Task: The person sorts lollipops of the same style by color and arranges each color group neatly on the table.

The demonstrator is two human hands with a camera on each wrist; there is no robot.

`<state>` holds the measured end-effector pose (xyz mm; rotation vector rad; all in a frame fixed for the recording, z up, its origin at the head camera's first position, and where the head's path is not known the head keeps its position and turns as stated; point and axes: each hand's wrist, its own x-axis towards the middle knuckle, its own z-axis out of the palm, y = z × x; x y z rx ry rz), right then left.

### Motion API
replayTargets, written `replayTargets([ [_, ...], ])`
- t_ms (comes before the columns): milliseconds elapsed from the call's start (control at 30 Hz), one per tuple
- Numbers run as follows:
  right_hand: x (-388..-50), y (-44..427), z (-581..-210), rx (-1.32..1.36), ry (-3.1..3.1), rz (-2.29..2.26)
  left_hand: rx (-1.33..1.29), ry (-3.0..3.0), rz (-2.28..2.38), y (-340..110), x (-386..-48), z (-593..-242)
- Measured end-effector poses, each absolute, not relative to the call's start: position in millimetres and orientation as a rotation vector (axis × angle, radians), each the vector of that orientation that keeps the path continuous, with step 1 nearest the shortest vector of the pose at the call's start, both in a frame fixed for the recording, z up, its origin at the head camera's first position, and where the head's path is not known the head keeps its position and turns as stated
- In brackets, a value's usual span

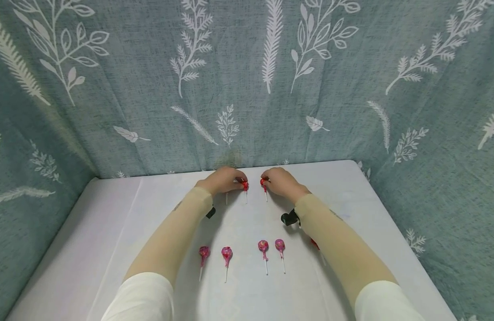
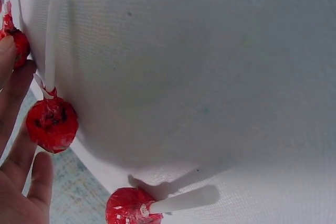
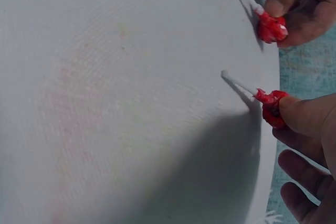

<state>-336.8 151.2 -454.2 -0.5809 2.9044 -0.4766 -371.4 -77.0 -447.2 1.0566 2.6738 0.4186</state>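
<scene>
At the far side of the table, my left hand [image 1: 224, 179] pinches the wrapped head of a red lollipop [image 1: 245, 184], its white stick pointing toward me. Just to the right, my right hand [image 1: 284, 183] grips another red lollipop [image 1: 263, 182] between thumb and finger, as the right wrist view also shows. A second red lollipop [image 2: 52, 124] lies beside the left hand's other fingers; from the head only its stick [image 1: 226, 198] shows. Lower in the left wrist view is a further red lollipop [image 2: 131, 206], hidden from the head view.
Nearer me lie pink lollipops [image 1: 226, 253] in a row, sticks toward me. A red lollipop [image 1: 314, 243] is partly covered by the right forearm. The white-covered table [image 1: 122, 214] ends at a green leaf-patterned curtain [image 1: 247, 111].
</scene>
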Motion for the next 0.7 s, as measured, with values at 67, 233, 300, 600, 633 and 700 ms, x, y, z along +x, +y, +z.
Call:
replayTargets([
  [67, -337.6, 150.9, -456.4, -0.582, 2.912, -0.461, 1.052, 2.673, 0.416, -76.1, -371.2, -447.2],
  [233, -340.8, 151.7, -461.2, -0.577, 2.916, -0.456, 1.02, 2.674, 0.415, -75.8, -371.1, -447.2],
  [300, -341.2, 152.6, -461.9, -0.572, 2.913, -0.464, 1.007, 2.677, 0.409, -75.6, -371.2, -447.3],
  [600, -338.1, 161.2, -460.5, -0.519, 2.903, -0.538, 1.016, 2.673, 0.417, -74.3, -370.1, -445.3],
  [633, -336.7, 162.7, -459.8, -0.522, 2.897, -0.553, 1.019, 2.673, 0.415, -74.5, -369.9, -445.3],
  [700, -333.3, 165.8, -457.6, -0.534, 2.884, -0.587, 1.024, 2.673, 0.41, -75.3, -370.0, -445.5],
])
